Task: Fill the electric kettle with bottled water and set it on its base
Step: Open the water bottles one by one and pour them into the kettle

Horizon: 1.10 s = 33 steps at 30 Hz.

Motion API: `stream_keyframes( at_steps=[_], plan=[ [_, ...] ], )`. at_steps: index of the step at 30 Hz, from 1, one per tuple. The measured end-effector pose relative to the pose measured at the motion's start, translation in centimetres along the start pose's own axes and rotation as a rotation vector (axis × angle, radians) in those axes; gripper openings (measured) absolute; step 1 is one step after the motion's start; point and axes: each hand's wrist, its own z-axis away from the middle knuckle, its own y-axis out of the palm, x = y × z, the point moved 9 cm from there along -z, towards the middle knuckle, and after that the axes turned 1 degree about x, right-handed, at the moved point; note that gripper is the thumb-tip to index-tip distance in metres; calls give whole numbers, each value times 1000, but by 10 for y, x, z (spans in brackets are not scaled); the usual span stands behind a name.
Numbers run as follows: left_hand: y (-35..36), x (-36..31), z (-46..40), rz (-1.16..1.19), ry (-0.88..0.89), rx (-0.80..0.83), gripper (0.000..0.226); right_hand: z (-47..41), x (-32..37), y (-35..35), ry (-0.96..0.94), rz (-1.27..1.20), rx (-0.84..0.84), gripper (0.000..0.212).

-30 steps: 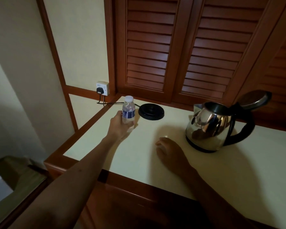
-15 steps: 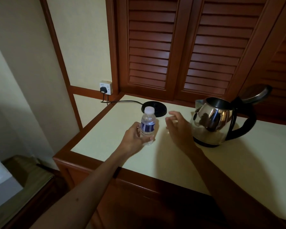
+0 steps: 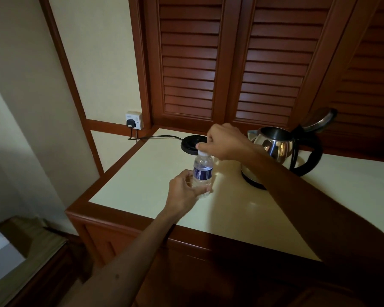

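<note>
The left hand [image 3: 185,191] is wrapped around the lower half of a small water bottle [image 3: 202,171], fingers curled round its clear body below the blue label, holding it upright over the cream counter [image 3: 142,180], somewhat in from the left edge; whether its bottom touches the surface is hidden by the fingers. The right hand [image 3: 224,141] has its fingers and thumb bunched down onto the white cap [image 3: 202,153], pinching it at the very top of the bottle. Toward the back of the counter, partly behind that hand, lies the round black kettle base [image 3: 190,144], flat on the surface, with its cord [image 3: 162,136] running off the back left corner to a plug in the wall socket [image 3: 134,120]. The steel kettle [image 3: 277,149] stands to the right of the base, apart from it, near the back edge; its lid [image 3: 319,119] is tipped up open and its black handle faces right. The right forearm crosses in front of the kettle's lower body. Brown louvred doors [image 3: 231,63] rise behind the counter.
</note>
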Motion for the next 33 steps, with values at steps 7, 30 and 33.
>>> stream_keyframes(
  at_steps=[7,30,33],
  plan=[
    [1,3,2,58,-20,31,42,7,23,-2,-104,143,106,36],
    [7,2,1,194,-3,90,39,4,11,7,-191,140,213,30],
    [8,4,0,185,-5,91,42,5,11,4,-167,106,167,42]
  ],
)
